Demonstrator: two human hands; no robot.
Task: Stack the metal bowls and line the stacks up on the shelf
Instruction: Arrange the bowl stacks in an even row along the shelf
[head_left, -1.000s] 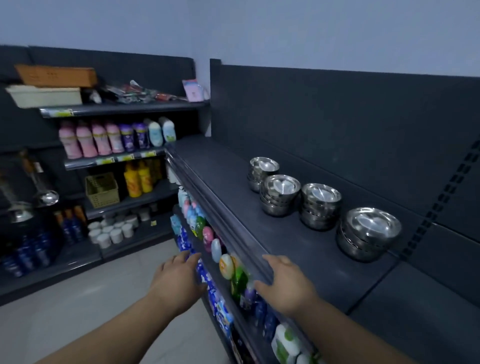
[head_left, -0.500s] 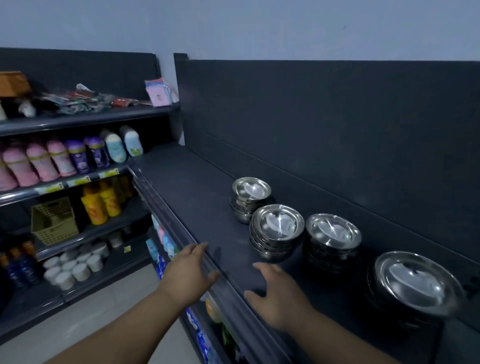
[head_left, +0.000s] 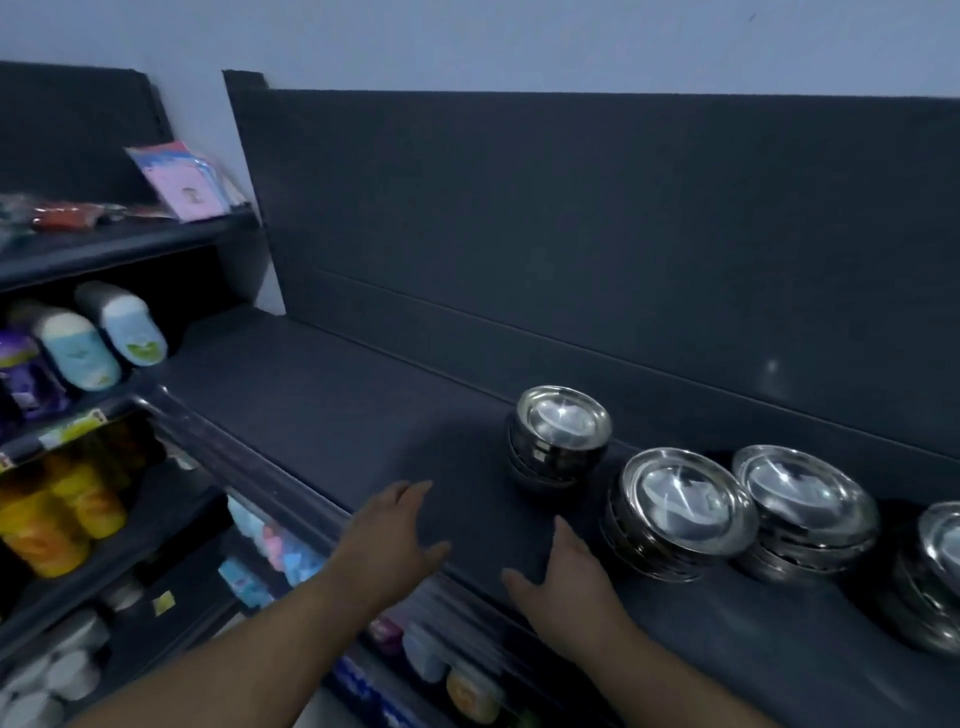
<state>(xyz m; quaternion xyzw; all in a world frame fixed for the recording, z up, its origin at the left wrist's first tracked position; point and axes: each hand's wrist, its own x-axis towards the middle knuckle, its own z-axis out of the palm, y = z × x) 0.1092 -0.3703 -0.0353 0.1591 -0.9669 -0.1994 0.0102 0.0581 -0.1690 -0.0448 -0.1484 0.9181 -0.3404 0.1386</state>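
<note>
Several stacks of shiny metal bowls stand in a row along the back of the dark shelf (head_left: 322, 395). The smallest stack (head_left: 561, 436) is leftmost, then a wider stack (head_left: 680, 509), another (head_left: 805, 506), and a fourth (head_left: 940, 571) cut off by the right edge. My left hand (head_left: 387, 545) hovers open over the shelf's front edge, holding nothing. My right hand (head_left: 563, 582) is open too, palm down over the shelf, just left of the second stack and not touching it.
The shelf's back panel (head_left: 571, 234) rises right behind the bowls. To the left stand shelves with pastel bottles (head_left: 98, 338), yellow bottles (head_left: 57, 514) and packets (head_left: 182, 182). Below the front lip hang small colourful products (head_left: 280, 551).
The view has closed in on the shelf and swung right. Both hands have moved forward from the front lip to over the shelf surface, nearer the bowl stacks.
</note>
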